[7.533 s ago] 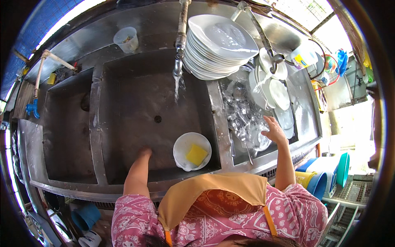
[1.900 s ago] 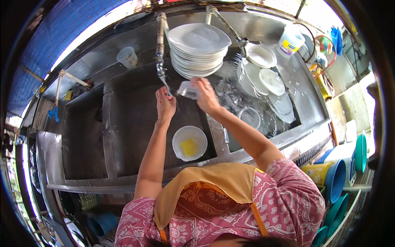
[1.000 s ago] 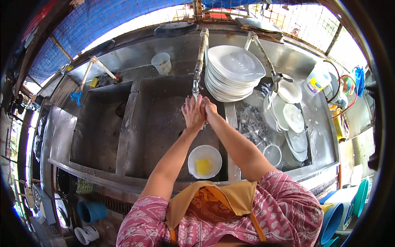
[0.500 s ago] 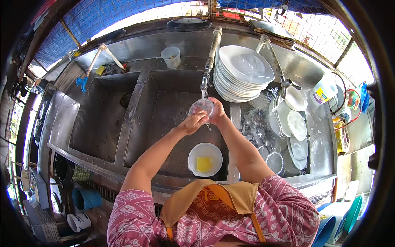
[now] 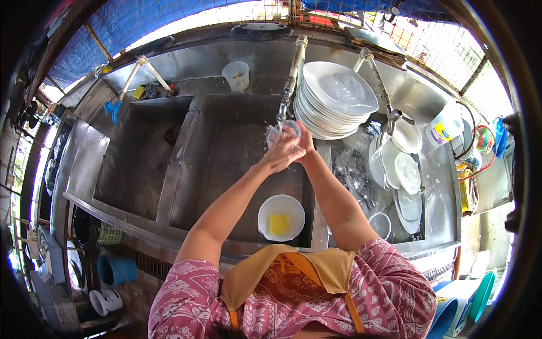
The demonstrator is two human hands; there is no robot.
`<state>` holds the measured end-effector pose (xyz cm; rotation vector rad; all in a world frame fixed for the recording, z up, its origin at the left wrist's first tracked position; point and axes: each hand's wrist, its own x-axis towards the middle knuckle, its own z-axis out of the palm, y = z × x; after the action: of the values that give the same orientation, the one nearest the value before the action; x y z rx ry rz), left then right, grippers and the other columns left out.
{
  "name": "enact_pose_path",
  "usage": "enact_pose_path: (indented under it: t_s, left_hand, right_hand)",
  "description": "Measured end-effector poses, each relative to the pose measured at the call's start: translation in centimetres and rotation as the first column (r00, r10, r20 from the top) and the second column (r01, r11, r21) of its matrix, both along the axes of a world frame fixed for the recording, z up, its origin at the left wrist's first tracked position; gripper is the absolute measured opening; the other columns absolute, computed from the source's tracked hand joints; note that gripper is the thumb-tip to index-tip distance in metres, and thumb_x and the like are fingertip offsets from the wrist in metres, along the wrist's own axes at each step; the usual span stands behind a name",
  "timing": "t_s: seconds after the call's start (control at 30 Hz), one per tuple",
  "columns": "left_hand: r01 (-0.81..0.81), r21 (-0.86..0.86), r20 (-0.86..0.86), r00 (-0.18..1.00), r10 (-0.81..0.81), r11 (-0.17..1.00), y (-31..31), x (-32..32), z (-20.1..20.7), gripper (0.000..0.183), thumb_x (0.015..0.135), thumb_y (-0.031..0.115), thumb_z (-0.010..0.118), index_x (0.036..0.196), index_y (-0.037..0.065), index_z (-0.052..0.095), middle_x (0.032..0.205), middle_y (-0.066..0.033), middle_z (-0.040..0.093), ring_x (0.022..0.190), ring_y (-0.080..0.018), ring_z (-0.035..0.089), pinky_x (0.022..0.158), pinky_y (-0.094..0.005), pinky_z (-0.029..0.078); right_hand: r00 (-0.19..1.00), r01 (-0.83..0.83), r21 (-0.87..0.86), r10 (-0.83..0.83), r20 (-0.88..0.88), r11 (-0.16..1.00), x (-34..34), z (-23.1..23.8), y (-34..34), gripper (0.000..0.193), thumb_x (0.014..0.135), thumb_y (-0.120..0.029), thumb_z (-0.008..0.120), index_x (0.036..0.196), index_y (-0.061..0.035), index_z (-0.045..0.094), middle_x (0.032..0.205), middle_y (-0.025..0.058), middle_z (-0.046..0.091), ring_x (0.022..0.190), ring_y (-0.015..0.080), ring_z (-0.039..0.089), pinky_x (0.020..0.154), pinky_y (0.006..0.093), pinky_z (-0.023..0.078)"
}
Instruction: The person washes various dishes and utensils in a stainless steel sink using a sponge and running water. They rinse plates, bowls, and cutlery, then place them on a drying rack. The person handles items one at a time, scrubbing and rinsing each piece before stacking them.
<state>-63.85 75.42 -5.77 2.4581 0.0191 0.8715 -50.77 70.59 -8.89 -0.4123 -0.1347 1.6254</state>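
Observation:
Both hands are around a clear round cup [image 5: 292, 125] under the running tap [image 5: 283, 108], over the middle sink basin [image 5: 226, 164]. My left hand [image 5: 282, 153] lies across its near side, fingers pressed against it and partly covering it. My right hand [image 5: 306, 142] closes round its right side. Water splashes off to the left of the cup. Nearer to me in the same basin is a white bowl [image 5: 298, 211] with a yellow sponge [image 5: 278, 224] in it.
A tall stack of white plates [image 5: 333, 107] rises right of the tap. Soapy plates and bowls [image 5: 389, 164] and a clear cup [image 5: 380, 225] fill the right basin. A clear tub [image 5: 236, 77] stands on the back ledge. A blue-handled tap [image 5: 112, 111] hangs over the left basin.
Both hands have shifted slightly right with the cup, which is now more covered by my fingers. More water sprays to its left.

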Motion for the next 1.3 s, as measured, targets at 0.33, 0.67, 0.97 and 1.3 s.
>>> enact_pose_path:
  t_s: [0.33,0.67,0.97,1.3]
  left_hand:
    - [-0.727,-0.531,-0.198,0.606,0.77,0.436,4.4,-0.1,-2.7,0.036,0.093,0.033,0.041,0.106,0.002,0.052,0.09,-0.018,0.063,0.085,-0.0377,0.061,0.073,-0.051,0.046]
    - [-0.675,-0.2,-0.226,0.737,0.637,0.71,3.9,0.1,-0.1,0.049,0.082,0.05,0.054,0.068,0.004,0.062,0.069,-0.0143,0.063,0.063,-0.0322,0.062,0.057,-0.0387,0.047]
    - [0.03,-0.49,-0.061,0.996,-0.068,0.871,2.1,-3.1,-1.2,0.037,0.09,0.036,0.043,0.108,0.006,0.058,0.105,-0.0103,0.054,0.101,-0.0331,0.049,0.088,-0.0415,0.037]
    - [-0.02,-0.003,-0.135,0.991,0.02,1.0,2.6,-0.5,-0.7,0.025,0.084,0.022,0.046,0.075,0.002,0.056,0.092,-0.0163,0.06,0.088,-0.0331,0.056,0.079,-0.0443,0.043]
  right_hand:
    - [0.849,0.516,-0.43,-0.376,0.371,0.741,-3.5,0.6,2.2,0.029,0.081,-0.034,0.066,0.067,-0.0118,0.055,0.059,-0.0036,0.052,0.04,0.012,0.043,0.037,0.0252,0.036]
    - [0.587,0.787,-0.318,-0.484,0.649,0.529,-5.3,-1.1,2.5,0.03,0.075,-0.033,0.072,0.08,-0.0067,0.058,0.067,0.0022,0.054,0.052,0.0113,0.046,0.045,0.0269,0.037]
    - [0.986,-0.161,0.05,0.163,-0.044,0.986,-3.4,1.3,-1.0,0.059,0.084,-0.059,0.042,0.107,-0.0067,0.056,0.117,0.0183,0.054,0.109,0.0375,0.049,0.097,0.0575,0.03]
    - [0.999,-0.043,0.131,0.039,0.036,0.99,-2.5,3.2,0.1,0.045,0.086,-0.048,0.046,0.106,-0.0095,0.058,0.108,0.0142,0.061,0.103,0.0318,0.055,0.092,0.0516,0.038]
